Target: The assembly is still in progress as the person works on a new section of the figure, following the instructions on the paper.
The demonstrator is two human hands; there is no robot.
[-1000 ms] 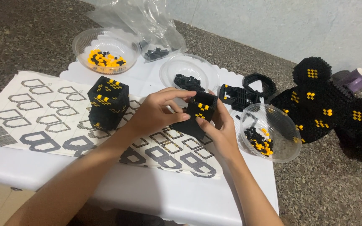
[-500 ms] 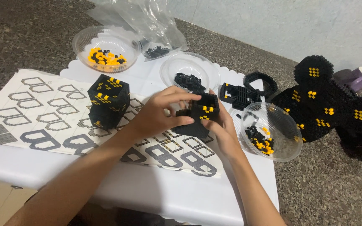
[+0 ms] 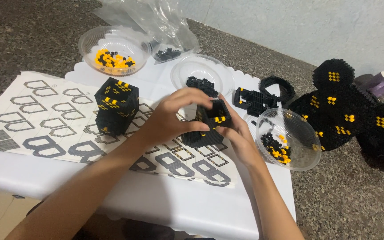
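Block piece (image 3: 212, 124) tilted upward, open side skyward

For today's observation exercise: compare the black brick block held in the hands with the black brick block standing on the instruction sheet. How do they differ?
The held block is gripped by the left hand and right hand; the standing block is untouched on the instruction sheet. The held block is tilted; the standing block sits upright. The held block shows few yellow bricks; the standing block shows several patches. Both are black and boxy.
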